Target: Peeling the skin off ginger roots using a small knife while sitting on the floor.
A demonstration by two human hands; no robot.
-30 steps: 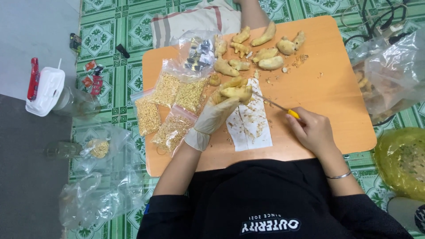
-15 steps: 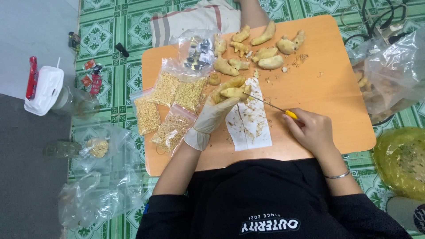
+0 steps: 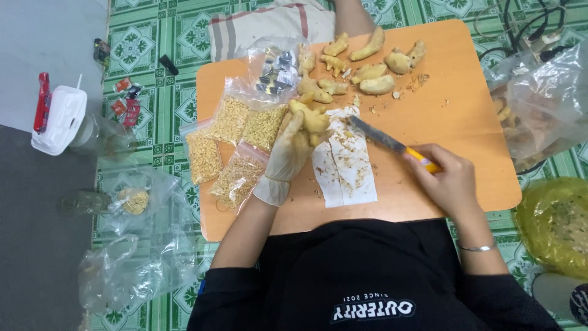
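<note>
Your gloved left hand (image 3: 293,150) grips ginger root (image 3: 312,119); right hand (image 3: 448,181) holds yellow-handled knife (image 3: 392,144). Blade tip near glove: slip risks cut; peelings may miss paper sheet (image 3: 344,165).

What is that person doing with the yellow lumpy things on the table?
A person sits at a small orange table. Their gloved left hand holds a knobbly piece of ginger root over a sheet of white paper speckled with scrapings. Their bare right hand grips a knife with a yellow handle, its blade pointing toward the ginger. More ginger pieces lie at the far edge, and small clear bags of yellowish bits lie beside the left hand.
</note>
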